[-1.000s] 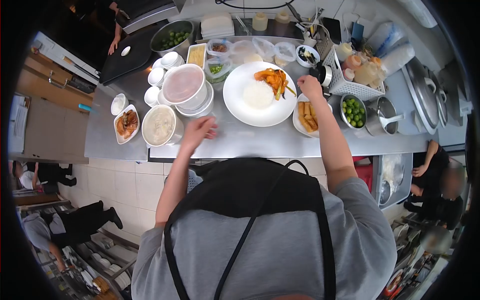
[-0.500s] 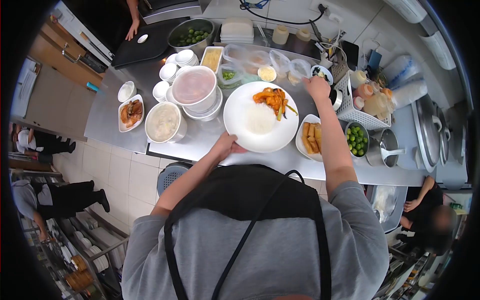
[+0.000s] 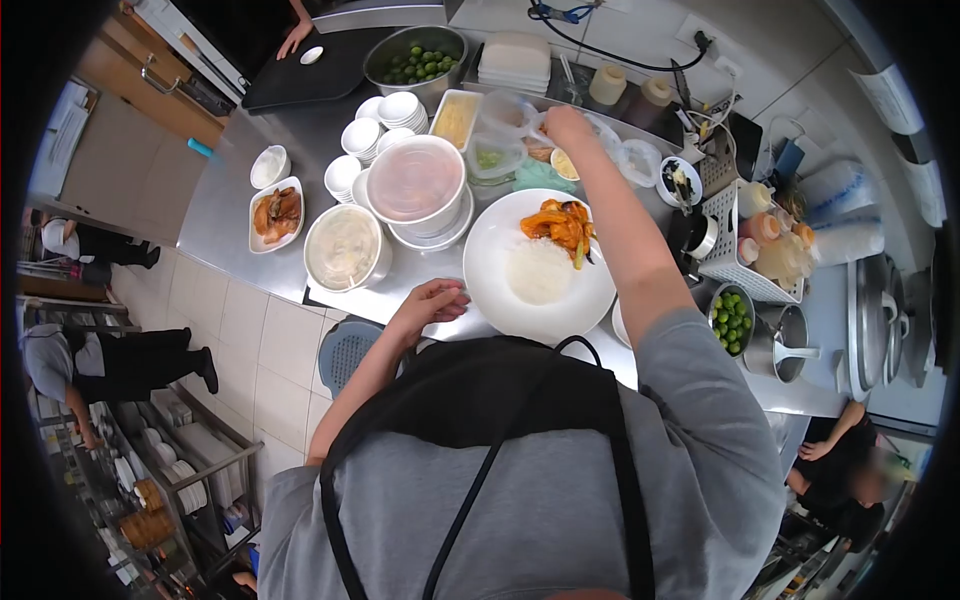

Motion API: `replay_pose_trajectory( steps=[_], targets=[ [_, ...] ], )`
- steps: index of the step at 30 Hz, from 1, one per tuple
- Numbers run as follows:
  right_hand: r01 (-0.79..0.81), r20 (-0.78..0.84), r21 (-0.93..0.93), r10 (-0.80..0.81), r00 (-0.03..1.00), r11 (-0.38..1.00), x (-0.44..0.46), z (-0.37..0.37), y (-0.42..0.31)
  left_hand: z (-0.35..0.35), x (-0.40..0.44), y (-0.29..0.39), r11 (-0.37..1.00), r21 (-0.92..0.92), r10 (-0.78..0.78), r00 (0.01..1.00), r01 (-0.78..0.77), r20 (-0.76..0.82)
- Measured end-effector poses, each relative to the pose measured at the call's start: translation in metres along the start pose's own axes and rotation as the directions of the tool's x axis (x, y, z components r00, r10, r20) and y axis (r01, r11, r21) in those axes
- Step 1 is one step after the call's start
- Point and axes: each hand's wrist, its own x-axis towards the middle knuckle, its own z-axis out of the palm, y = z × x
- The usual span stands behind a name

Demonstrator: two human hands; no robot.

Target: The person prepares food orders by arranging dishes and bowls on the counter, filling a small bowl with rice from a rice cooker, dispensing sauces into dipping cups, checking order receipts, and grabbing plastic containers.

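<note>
A large white plate point(image 3: 490, 290) with a mound of white rice point(image 3: 541, 272) and orange saucy food point(image 3: 560, 230) lies on the steel counter in front of me. My left hand point(image 3: 432, 304) is just left of the plate, its fingers slightly curled and apart, holding nothing. My right hand point(image 3: 568, 128) reaches over the small plastic containers behind the plate, fingertips down at one of them; what they hold, if anything, is hidden. Near that hand are a small cup of yellow bits point(image 3: 565, 165) and a clear-lidded tub point(image 3: 640, 162).
Lidded tubs point(image 3: 415, 180), stacked white dishes point(image 3: 400, 108) and a bowl of green fruit point(image 3: 415, 62) stand at the left. A white basket of bottles point(image 3: 745, 265) and a pot point(image 3: 785, 345) are at the right. Other people stand around.
My left hand held the plate's rim half a second ago and has let go. My right hand has moved left, from beside the small dark-filled bowl to the plastic containers. The view has shifted.
</note>
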Motion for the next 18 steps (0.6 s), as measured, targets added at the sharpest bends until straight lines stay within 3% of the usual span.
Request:
replay_pose_trajectory(
  steps=[6, 11, 13, 14, 16, 17, 18],
  targets=[
    [0.106, -0.025, -0.05, -0.107, 0.994, 0.993, 0.004, 0.017, -0.002, -0.006, -0.008, -0.001, 0.997, -0.071, 0.004, 1.0, -0.006, -0.029],
    [0.149, -0.163, 0.037, -0.141, 0.976, 0.988, 0.007, 0.024, 0.016, -0.005, 0.0, -0.004, 0.996, -0.088, 0.021, 1.0, -0.021, -0.001],
    [0.143, -0.302, 0.159, -0.089, 0.949, 0.977, -0.012, 0.001, 0.015, -0.004, 0.002, -0.006, 0.998, -0.06, 0.023, 1.0, -0.022, 0.006],
    [0.138, -0.301, 0.157, -0.086, 0.95, 0.978, -0.018, 0.002, 0.021, -0.003, 0.003, -0.007, 0.999, -0.031, 0.028, 1.0, -0.027, 0.012],
    [0.238, -0.313, 0.449, -0.097, 0.945, 0.861, -0.036, -0.003, 0.03, -0.004, 0.003, -0.008, 0.999, -0.029, 0.019, 1.0, -0.019, 0.017],
    [0.232, -0.313, 0.448, -0.091, 0.945, 0.863, -0.048, -0.003, 0.034, -0.005, 0.003, -0.009, 1.0, -0.027, 0.008, 1.0, -0.007, 0.016],
    [0.16, -0.148, 0.548, -0.093, 0.985, 0.821, -0.072, -0.018, 0.03, -0.004, 0.002, -0.009, 1.0, -0.023, 0.007, 1.0, -0.006, 0.023]
  ],
)
